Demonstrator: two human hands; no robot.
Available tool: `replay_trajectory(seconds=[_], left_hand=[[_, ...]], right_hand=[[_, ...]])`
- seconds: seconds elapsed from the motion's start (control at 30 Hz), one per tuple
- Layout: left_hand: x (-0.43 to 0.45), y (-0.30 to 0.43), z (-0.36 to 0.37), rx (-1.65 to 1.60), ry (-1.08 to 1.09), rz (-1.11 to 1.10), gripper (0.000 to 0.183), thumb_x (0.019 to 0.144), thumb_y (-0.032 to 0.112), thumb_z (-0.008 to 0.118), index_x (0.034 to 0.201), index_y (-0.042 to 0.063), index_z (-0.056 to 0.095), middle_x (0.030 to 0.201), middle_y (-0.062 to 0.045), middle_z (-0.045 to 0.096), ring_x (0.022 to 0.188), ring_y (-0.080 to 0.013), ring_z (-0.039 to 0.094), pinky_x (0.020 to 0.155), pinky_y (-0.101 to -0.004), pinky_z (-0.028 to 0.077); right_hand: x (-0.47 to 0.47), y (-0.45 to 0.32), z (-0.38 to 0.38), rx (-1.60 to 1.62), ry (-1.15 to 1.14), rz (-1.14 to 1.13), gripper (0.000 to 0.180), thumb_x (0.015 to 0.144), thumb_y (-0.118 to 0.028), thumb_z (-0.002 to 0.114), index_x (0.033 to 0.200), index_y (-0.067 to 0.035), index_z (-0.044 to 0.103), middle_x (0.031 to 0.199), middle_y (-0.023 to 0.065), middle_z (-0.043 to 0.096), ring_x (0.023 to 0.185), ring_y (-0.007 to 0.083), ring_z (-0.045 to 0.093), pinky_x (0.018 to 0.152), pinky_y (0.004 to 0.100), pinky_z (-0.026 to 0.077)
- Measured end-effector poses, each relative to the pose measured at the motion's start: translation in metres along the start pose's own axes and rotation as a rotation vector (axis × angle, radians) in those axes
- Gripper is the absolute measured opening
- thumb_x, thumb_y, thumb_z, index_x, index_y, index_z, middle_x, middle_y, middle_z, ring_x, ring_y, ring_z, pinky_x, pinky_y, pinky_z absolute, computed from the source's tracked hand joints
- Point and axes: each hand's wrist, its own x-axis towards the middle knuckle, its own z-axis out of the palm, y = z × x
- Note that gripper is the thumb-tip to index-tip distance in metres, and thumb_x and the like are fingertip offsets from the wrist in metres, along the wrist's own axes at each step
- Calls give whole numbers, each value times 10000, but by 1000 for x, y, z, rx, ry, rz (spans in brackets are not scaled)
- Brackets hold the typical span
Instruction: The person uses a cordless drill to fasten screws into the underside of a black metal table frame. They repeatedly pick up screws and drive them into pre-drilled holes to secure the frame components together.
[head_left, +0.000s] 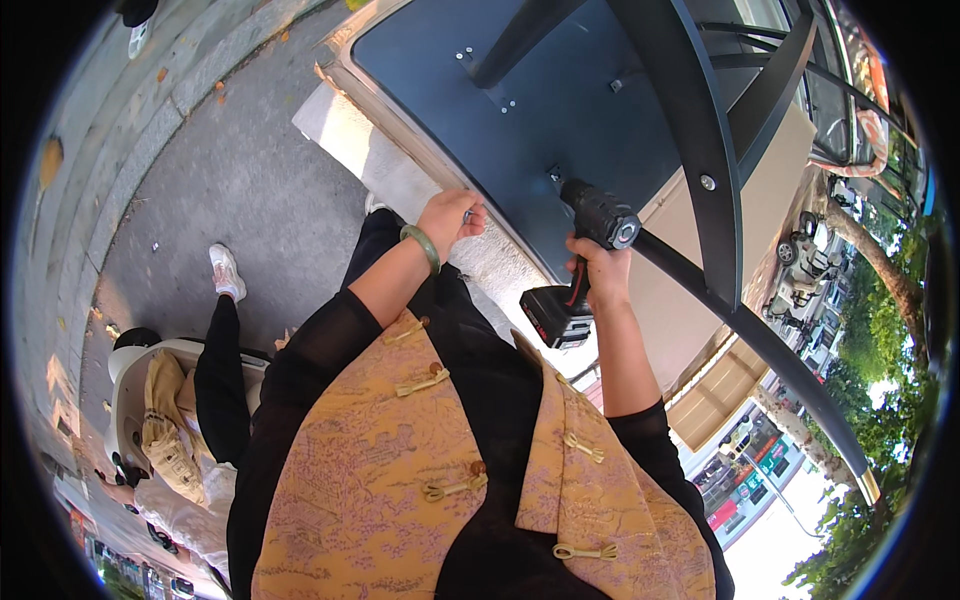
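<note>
My right hand (602, 270) grips a black cordless drill (606, 214) by its handle, with the battery pack towards me. The drill's front end points at a small metal bracket (555, 174) on a dark panel (420, 67); whether they touch is hard to tell. Left of the drill, by the panel's rim, my left hand (454, 217) is curled with its fingertips together around a small dark item that I cannot make out. A green bangle is on that wrist. Bolts (508, 106) show beside a dark post on the panel.
Curved black metal bars (697, 135) arch over the panel at the right. A person (225, 375) in dark trousers is beside a pale scooter (124, 367) at the lower left. A stone kerb (142, 150) runs along the left; a tree trunk (877, 247) stands far right.
</note>
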Motion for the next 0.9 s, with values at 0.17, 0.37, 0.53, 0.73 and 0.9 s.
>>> replay_trajectory(seconds=[0.17, 0.37, 0.53, 0.73, 0.9], left_hand=[[2, 5, -2, -17, -37, 27, 221, 968, 192, 518, 1008, -13, 591, 884, -82, 608, 772, -154, 593, 695, -286, 529], [0, 9, 2, -1, -46, 17, 216, 959, 184, 523, 1022, -11, 591, 885, -81, 614, 774, -147, 591, 708, -284, 525], [3, 9, 10, -12, -82, 10, 221, 951, 175, 525, 1052, -12, 586, 899, -87, 616, 783, -148, 593, 724, -289, 526], [11, 10, 21, -121, -89, 31, 215, 947, 110, 467, 1069, -39, 563, 929, -125, 612, 779, -178, 610, 694, -297, 552], [16, 17, 28, -122, -64, 37, 234, 981, 93, 402, 1125, -47, 523, 982, -153, 622, 799, -187, 620, 707, -302, 562]], right_hand=[[8, 5, -3, -44, 0, 3, 330, 664, 1, 667, 992, -4, 625, 804, 97, 645, 542, 175, 567, 487, 287, 478], [12, -1, -4, -64, -3, 56, 252, 664, 12, 669, 912, -17, 630, 788, 73, 644, 612, 166, 609, 477, 275, 488], [23, -24, -9, -72, -49, 129, 288, 636, 9, 672, 917, -15, 612, 754, 93, 623, 465, 185, 543, 443, 295, 468], [37, -42, -9, -171, -98, 266, 256, 624, 27, 676, 857, -13, 577, 729, 84, 548, 455, 198, 520, 425, 314, 446], [39, -42, -7, -212, -90, 256, 253, 617, 36, 668, 846, -10, 572, 724, 82, 545, 467, 201, 524, 426, 319, 440]])
